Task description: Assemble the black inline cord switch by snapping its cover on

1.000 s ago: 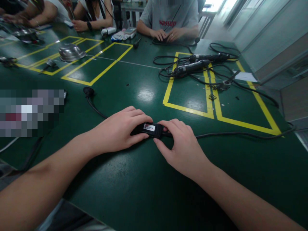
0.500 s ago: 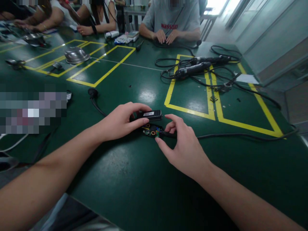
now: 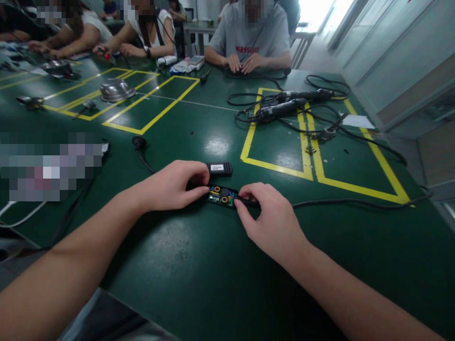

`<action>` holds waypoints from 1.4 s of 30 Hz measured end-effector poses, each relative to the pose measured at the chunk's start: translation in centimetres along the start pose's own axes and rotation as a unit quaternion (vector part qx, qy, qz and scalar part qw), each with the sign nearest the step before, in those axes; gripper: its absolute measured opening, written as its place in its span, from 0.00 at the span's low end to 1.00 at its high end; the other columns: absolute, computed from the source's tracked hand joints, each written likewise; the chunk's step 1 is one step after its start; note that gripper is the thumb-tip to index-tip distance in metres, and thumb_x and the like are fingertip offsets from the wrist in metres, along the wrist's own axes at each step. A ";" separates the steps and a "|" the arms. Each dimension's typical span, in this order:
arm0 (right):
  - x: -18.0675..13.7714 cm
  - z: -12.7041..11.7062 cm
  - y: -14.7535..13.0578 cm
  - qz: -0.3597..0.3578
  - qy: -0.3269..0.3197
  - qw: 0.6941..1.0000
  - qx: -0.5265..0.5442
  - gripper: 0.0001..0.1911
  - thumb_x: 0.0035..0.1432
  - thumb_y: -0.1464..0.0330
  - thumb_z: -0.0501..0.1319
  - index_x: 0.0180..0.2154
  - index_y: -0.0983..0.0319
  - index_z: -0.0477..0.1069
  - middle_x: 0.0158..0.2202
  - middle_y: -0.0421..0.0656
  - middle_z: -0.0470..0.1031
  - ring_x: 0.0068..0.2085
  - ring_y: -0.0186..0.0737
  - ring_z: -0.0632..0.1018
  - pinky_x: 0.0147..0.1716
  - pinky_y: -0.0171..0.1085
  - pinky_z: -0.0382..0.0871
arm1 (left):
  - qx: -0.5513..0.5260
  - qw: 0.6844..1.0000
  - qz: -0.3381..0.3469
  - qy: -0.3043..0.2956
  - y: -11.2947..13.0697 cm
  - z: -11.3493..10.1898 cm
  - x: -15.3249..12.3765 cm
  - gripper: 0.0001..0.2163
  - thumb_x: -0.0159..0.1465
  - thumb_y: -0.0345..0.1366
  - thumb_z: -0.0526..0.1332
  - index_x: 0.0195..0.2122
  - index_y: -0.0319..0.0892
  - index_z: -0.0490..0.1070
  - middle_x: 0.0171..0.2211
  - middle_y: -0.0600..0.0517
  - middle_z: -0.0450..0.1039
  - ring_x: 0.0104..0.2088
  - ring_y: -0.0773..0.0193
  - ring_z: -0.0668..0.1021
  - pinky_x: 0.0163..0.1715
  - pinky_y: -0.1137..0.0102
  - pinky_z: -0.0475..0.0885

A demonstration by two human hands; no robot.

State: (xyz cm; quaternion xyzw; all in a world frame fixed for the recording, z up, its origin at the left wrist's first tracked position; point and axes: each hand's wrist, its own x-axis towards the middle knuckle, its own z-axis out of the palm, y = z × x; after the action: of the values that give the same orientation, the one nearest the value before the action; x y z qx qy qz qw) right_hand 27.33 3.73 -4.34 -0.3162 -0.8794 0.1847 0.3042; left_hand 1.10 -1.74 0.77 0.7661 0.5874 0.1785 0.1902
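Inline circuit module (image 3: 222, 195) lies uncovered on the green counter (image 3: 170, 270), between the two hands, its board and copper-coloured ring coils facing up. It looks light and stiff as a body, but fragile on the exposed side, where small parts and thin coloured wires would probably bend or pull loose under a careless thumb. The outer rim and the two ends seem the safest holds, with fingertips kept off the components. The left hand (image 3: 174, 185) pinches the end at nine o'clock between thumb and bent fingers; that end is mostly hidden, so how firmly it is held cannot be told. The right hand (image 3: 267, 210) has thumb and forefinger closed on the other end, where the black cord (image 3: 330, 202) enters. This cord looks bendable yet springy, likely to tug the light module askew if let go. The module's long axis runs nearly crosswise, from between nine and ten o'clock to between three and four, and the cord leaves toward three. Just beyond it, at twelve o'clock, the ribbed black cover (image 3: 220, 168) lies apart, white label up, its length close to the nine-to-three line. A black power plug (image 3: 138, 142) rests at ten o'clock, its lead running toward the left hand.
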 end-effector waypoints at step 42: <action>0.1 -0.1 0.3 0.030 0.015 0.999 -0.003 0.11 0.70 0.70 0.60 0.34 0.56 0.77 0.38 0.44 0.85 0.41 0.51 0.81 0.45 0.50 0.66 | 0.018 0.999 0.031 0.031 -0.3 0.0 0.0 0.08 0.70 0.39 0.67 0.36 0.46 0.85 0.54 0.46 0.81 0.55 0.51 0.80 0.62 0.55 0.74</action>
State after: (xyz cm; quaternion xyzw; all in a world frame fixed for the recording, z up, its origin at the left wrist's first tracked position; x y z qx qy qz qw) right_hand 27.46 4.03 -4.41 -0.3463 -0.8652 0.1866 0.3111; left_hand 0.83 -1.65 0.61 0.7816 0.5717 0.1973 0.1528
